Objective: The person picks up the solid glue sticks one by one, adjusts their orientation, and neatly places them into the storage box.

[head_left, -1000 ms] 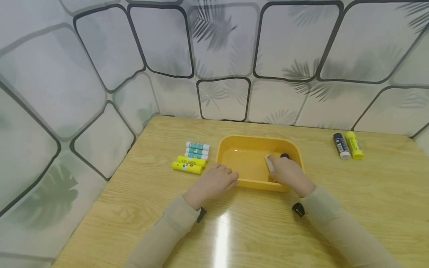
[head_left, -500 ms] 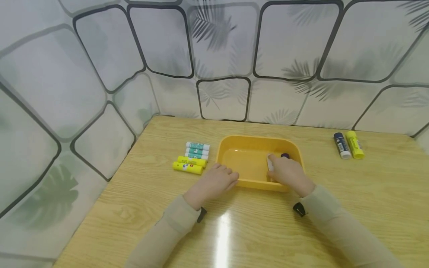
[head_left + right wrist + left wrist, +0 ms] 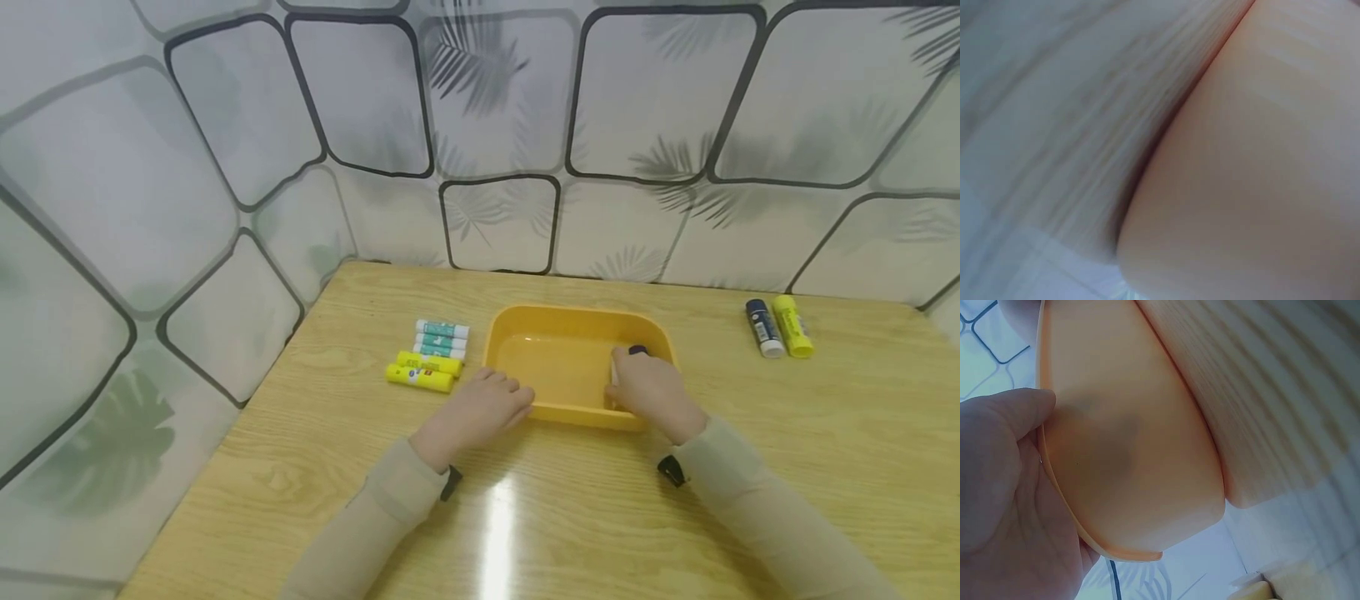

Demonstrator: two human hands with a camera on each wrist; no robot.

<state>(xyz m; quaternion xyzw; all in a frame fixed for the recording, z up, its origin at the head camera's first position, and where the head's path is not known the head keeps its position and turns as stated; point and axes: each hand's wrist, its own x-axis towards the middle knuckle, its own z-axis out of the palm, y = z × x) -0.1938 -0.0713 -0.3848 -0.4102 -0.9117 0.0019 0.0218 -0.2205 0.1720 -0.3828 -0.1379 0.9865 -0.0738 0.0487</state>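
Observation:
A yellow-orange tray [image 3: 558,412] sits on the wooden table. My left hand [image 3: 480,408] grips its near left rim; in the left wrist view, the thumb [image 3: 1032,406] lies over the rim and the other fingers are behind the wall. Inside the tray's right end, my right hand [image 3: 651,390] holds a white glue stick [image 3: 617,371], mostly covered by the fingers. Just beyond that hand shows the dark blue cap [image 3: 637,350] of another glue stick. The right wrist view has only the tray's outer wall [image 3: 1241,187] and the table, not the hand.
Left of the tray lie several white-and-teal glue sticks [image 3: 441,342] in a row and two yellow glue sticks [image 3: 420,377]. At the back right, a dark blue glue stick [image 3: 764,328] lies beside a yellow one [image 3: 792,326]. A patterned wall covering [image 3: 498,225] rises behind the table.
My right hand has shifted slightly to the right inside the tray with the white glue stick, which is now more covered. The left hand has stayed on the rim.

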